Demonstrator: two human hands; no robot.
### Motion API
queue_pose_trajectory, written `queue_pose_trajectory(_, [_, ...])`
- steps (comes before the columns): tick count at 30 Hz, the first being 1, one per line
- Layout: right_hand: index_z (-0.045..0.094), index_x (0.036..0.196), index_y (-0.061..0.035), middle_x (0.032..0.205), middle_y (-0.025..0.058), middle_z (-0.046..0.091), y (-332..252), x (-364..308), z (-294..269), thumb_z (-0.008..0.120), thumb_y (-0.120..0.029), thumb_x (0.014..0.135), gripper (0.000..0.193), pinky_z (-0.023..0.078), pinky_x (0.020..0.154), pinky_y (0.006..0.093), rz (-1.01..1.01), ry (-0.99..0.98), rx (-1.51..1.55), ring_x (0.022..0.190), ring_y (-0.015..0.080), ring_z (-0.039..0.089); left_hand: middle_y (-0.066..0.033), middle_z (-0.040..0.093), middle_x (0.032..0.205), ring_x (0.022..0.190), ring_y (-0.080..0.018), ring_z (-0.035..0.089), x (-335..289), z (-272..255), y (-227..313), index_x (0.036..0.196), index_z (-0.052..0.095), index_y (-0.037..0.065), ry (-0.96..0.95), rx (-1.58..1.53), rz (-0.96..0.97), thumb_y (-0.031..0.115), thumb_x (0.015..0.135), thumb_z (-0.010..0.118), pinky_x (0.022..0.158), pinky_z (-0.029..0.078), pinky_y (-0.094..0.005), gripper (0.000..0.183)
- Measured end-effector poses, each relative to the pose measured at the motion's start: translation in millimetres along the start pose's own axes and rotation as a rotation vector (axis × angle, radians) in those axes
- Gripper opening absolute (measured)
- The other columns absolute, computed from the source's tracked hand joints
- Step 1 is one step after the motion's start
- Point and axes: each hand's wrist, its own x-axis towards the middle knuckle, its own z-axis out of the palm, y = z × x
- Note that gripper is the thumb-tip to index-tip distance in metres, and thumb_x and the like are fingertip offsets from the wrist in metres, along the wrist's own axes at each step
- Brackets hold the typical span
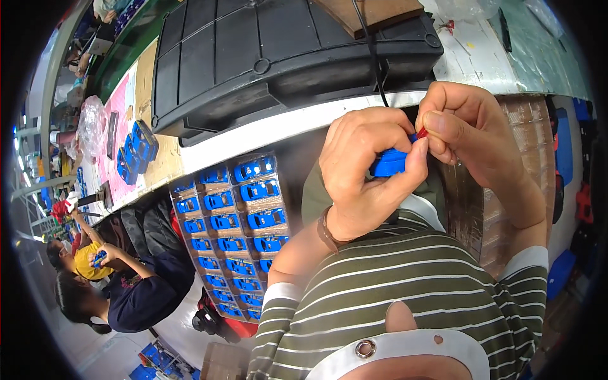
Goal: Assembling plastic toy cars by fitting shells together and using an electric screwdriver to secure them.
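Note:
My left hand [358, 161] is closed around a blue plastic toy car body [387, 164], held over my lap in front of the table edge. The fingers cover much of it. My right hand [472, 136] pinches a small red piece [422, 133] between thumb and forefinger, right against the end of the blue body. How far the red piece sits in or on the body is hidden by the fingertips. To the left of my left arm stands a divided tray [237, 190] with rows of similar blue car bodies [266, 218].
A large black plastic crate [221, 57] fills the table ahead, with a brown board [373, 16] and a black cable [375, 60] on it. More blue bodies [136, 152] stand on the table at left. Co-workers [149, 301] sit at left. A plastic-covered tray [529, 136] lies at right.

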Motion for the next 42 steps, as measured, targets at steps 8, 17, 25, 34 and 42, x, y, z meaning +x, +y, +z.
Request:
queue_pose_trajectory(8, [0.059,0.081,-0.0027,0.064,-0.0014,0.053,0.4,9.0,11.5,0.058,-0.019,0.084,0.017,0.035,0.05,0.0163,0.027,-0.006,-0.031,0.056,0.0031,0.046,-0.0051,0.061,0.074,0.068,-0.0208,0.058,-0.8,-9.0,1.0,0.079,0.058,0.006,0.075,0.002,-0.027,0.001,0.06,0.073,0.063,0.043,-0.0295,0.024])
queue_pose_trajectory(17, [0.059,0.081,-0.0024,0.062,-0.0011,0.053,7.9,19.1,16.9,0.057,-0.019,0.084,0.017,0.035,0.049,0.0168,0.04,-0.015,-0.013,0.055,0.0037,0.046,-0.0052,0.06,0.074,0.067,-0.0203,0.058,-5.0,-19.8,-8.7,0.077,0.058,0.006,0.065,0.045,0.007,0.001,0.061,0.072,0.063,0.043,-0.029,0.023])
queue_pose_trajectory(25, [0.058,0.088,-0.0018,0.071,0.0,0.057,13.9,29.3,32.4,0.058,-0.013,0.085,0.012,0.038,0.054,0.0164,-0.148,0.103,-0.092,0.063,0.0033,0.05,-0.0088,0.059,0.086,0.077,-0.0141,0.055,4.9,-36.3,-8.0,0.084,0.062,-0.002,0.053,-0.203,-0.36,0.0,0.073,0.066,0.071,0.044,-0.0258,0.012])
queue_pose_trajectory(34, [0.058,0.092,-0.0022,0.085,0.0068,0.059,38.0,63.3,59.5,0.059,0.0,0.081,0.011,0.046,0.06,0.0215,-0.688,0.052,-0.543,0.071,0.0103,0.057,-0.0047,0.056,0.092,0.085,-0.0105,0.053,4.0,-71.0,-9.1,0.088,0.061,0.0,0.161,-0.594,-0.66,0.002,0.079,0.063,0.075,0.043,-0.0233,0.01])
queue_pose_trajectory(42, [0.058,0.088,-0.0025,0.08,0.0067,0.058,42.1,87.0,76.0,0.061,-0.001,0.079,0.01,0.044,0.053,0.0239,-0.678,0.069,-0.51,0.066,0.0119,0.056,-0.007,0.055,0.095,0.091,-0.0132,0.051,9.3,-91.1,-14.8,0.088,0.057,0.001,0.192,-0.648,-0.719,0.003,0.079,0.061,0.082,0.04,-0.0256,0.01])
